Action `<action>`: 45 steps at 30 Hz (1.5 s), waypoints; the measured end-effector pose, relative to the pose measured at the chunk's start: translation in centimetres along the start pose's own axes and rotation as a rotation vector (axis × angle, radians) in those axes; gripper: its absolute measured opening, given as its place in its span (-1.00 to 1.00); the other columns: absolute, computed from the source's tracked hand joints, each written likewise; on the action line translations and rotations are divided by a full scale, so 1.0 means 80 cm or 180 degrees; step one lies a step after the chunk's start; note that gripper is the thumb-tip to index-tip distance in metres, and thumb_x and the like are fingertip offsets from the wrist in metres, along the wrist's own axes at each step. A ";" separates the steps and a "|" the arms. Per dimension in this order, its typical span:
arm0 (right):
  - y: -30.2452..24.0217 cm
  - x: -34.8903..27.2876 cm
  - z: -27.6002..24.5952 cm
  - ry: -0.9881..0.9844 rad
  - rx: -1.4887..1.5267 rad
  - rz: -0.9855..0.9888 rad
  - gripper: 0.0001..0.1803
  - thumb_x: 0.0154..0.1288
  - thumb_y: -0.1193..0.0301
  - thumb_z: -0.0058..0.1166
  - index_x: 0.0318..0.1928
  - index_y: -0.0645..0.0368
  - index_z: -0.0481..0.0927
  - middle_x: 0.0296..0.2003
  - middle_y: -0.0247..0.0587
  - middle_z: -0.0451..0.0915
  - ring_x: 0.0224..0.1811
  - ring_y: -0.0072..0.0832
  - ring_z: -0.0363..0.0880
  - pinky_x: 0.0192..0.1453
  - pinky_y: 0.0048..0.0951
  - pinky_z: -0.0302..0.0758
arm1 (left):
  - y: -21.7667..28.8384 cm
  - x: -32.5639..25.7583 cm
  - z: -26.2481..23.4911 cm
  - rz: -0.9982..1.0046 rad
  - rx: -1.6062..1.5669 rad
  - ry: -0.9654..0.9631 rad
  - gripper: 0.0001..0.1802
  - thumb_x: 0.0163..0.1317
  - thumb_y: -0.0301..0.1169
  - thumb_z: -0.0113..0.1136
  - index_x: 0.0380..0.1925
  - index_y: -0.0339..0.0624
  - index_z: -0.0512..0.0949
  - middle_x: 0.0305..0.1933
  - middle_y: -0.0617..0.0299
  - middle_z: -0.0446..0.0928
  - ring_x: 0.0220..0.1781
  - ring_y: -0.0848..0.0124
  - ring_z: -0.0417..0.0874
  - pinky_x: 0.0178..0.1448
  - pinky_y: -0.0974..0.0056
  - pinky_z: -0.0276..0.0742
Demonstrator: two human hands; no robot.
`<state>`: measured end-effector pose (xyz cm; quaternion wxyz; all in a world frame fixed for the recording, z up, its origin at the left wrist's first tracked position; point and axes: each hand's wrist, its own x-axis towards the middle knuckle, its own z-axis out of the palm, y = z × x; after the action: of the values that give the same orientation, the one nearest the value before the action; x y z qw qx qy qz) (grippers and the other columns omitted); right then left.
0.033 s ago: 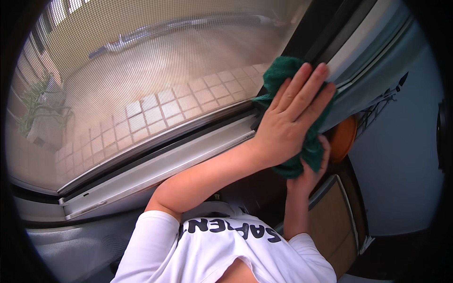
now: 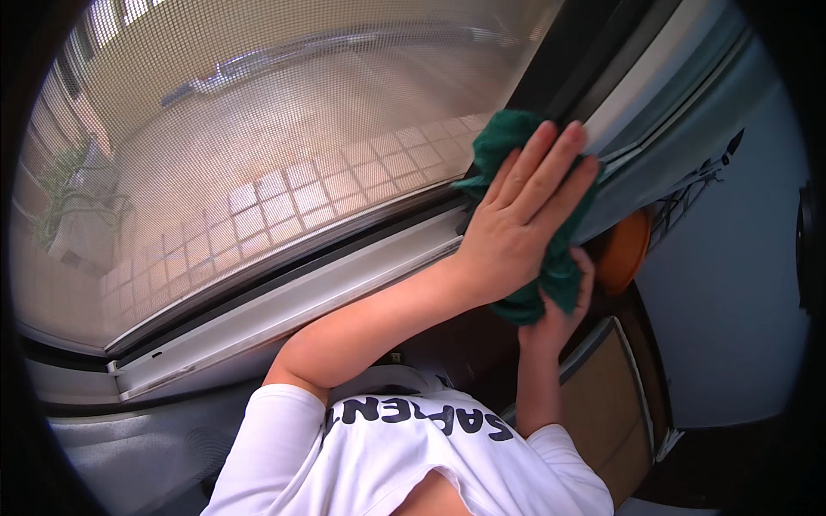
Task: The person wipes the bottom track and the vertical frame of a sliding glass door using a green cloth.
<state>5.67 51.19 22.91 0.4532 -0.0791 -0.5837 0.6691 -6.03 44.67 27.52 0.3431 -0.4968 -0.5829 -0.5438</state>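
A crumpled green cloth lies against the lower corner of the window frame, where the dark upright meets the sill. Pressed flat over it is my left hand, its fingers stretched out toward the white frame strip. Lower down, my right hand has its fingers curled round the cloth's hanging end. The cloth hides part of that hand, and my left palm covers the cloth's middle.
A mesh screen fills the window on the left, above a white sill track. To the right are an orange round object, a brown panel with a pale edge and a pale wall.
Both hands and the cloth have shifted slightly to the left, with my left fingertips a little lower on the frame. My hold on the cloth looks the same.
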 end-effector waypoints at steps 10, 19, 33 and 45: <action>0.030 -0.074 -0.013 -0.0407 0.0203 0.0842 -0.34 0.09 0.47 0.10 0.27 0.16 0.29 0.18 -0.19 0.35 0.24 -0.37 0.35 0.33 -0.36 0.28 | 0.012 -0.122 -0.043 -0.1016 -0.1504 -0.0407 -0.29 -0.11 -0.89 -0.10 0.17 -0.35 0.46 0.39 -0.13 0.28 0.47 0.00 0.24 0.48 0.07 0.15; 0.031 -0.142 -0.075 -0.0880 0.1080 0.1406 0.01 0.11 0.07 0.26 0.46 0.10 -0.01 0.35 -0.17 0.20 0.38 -0.29 0.25 0.41 -0.27 0.23 | 0.067 -0.160 -0.040 -0.1549 -0.2563 -0.0834 -0.32 -0.08 -0.84 -0.16 0.15 -0.27 0.39 0.34 -0.10 0.27 0.47 -0.03 0.20 0.48 0.04 0.13; 0.130 -0.014 -0.186 -0.1009 0.1841 0.2360 -0.34 0.27 0.16 -0.11 0.32 0.21 0.28 0.23 -0.11 0.38 0.25 -0.24 0.36 0.33 -0.17 0.31 | 0.002 -0.035 -0.012 0.1045 0.1025 -0.0999 -0.72 0.07 -0.38 0.15 -0.20 -0.21 0.58 0.03 0.10 0.54 0.28 0.17 0.48 0.44 0.03 0.21; 0.165 0.031 -0.261 -0.1460 0.1729 0.2352 -0.37 0.39 0.07 -0.21 0.27 0.30 0.37 0.17 0.06 0.46 0.16 -0.09 0.48 0.25 -0.01 0.43 | -0.013 -0.001 0.041 0.2355 0.2986 -0.1642 -0.80 0.07 -0.25 0.10 -0.44 0.06 0.70 -0.14 0.29 0.60 0.15 0.27 0.50 0.43 0.03 0.12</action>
<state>10.72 68.97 6.35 0.0509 -0.0107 -0.4062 0.9123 -6.55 47.96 26.60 0.5372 -0.5768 -0.6125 0.0592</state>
